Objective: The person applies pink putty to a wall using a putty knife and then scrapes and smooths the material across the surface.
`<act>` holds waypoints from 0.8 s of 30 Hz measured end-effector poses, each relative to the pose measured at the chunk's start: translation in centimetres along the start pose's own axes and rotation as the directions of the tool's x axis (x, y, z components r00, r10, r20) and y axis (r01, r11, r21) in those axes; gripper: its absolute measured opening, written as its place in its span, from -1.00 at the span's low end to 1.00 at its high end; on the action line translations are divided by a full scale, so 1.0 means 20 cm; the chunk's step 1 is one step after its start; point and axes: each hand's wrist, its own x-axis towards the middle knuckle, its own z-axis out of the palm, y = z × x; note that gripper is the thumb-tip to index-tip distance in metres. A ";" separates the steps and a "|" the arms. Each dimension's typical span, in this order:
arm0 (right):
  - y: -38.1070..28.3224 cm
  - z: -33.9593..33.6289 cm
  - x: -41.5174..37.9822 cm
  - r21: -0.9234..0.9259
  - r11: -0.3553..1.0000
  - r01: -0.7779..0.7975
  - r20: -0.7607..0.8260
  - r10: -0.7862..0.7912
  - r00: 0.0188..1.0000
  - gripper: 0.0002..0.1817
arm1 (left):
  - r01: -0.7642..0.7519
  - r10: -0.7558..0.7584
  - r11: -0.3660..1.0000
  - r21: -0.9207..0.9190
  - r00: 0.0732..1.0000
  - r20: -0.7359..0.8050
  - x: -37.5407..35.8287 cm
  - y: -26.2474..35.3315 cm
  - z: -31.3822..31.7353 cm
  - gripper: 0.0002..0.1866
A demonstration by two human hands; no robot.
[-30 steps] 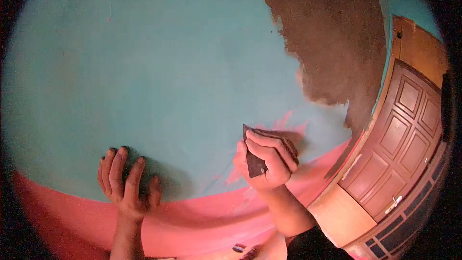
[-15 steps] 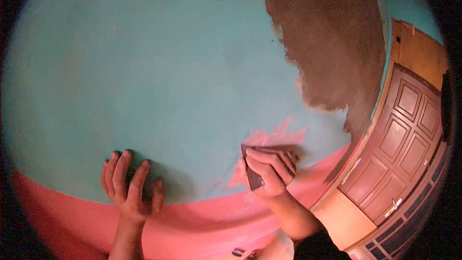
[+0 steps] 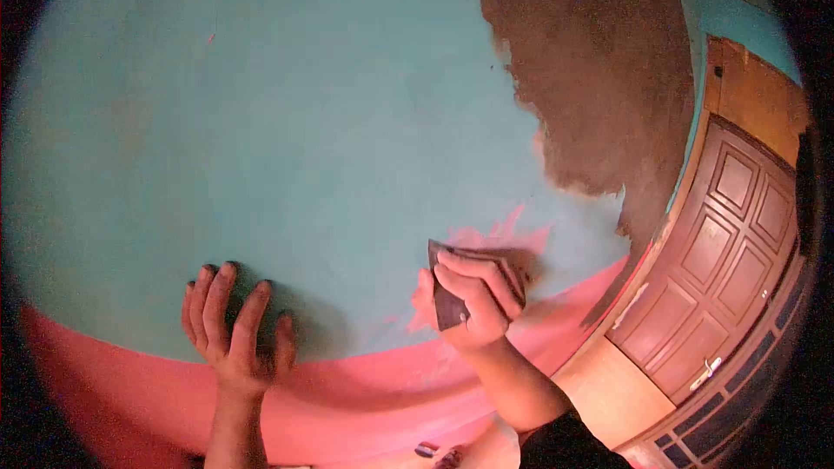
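Two bare hands are up at one wall painted teal [image 3: 287, 139]. The right hand [image 3: 478, 295] is curled tightly around a single dark brown, flat, four-sided piece [image 3: 447, 304], held against the wall; its material is hard to make out in this grainy light. The left hand [image 3: 233, 339], well apart, has all five digits spread and bent, fingertips seemingly on the teal paint, and holds nothing visible. One black cloth sleeve [image 3: 565, 445] covers the right forearm. Just above the right hand is one jagged pink patch [image 3: 504, 227]; farther up and to its right, one large, rough-edged brown patch [image 3: 599, 78]. One pink painted band [image 3: 130, 373] runs behind both wrists. Well to the right of the right hand stands one reddish-brown door [image 3: 708, 269] with six raised panels and one pale lever handle [image 3: 711, 368].
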 end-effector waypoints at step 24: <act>0.02 0.03 0.07 -0.065 0.998 -0.021 -0.106 0.014 0.994 -0.83 | -0.017 0.016 1.000 -0.017 1.000 -0.016 -0.01 -0.03 0.00 -0.60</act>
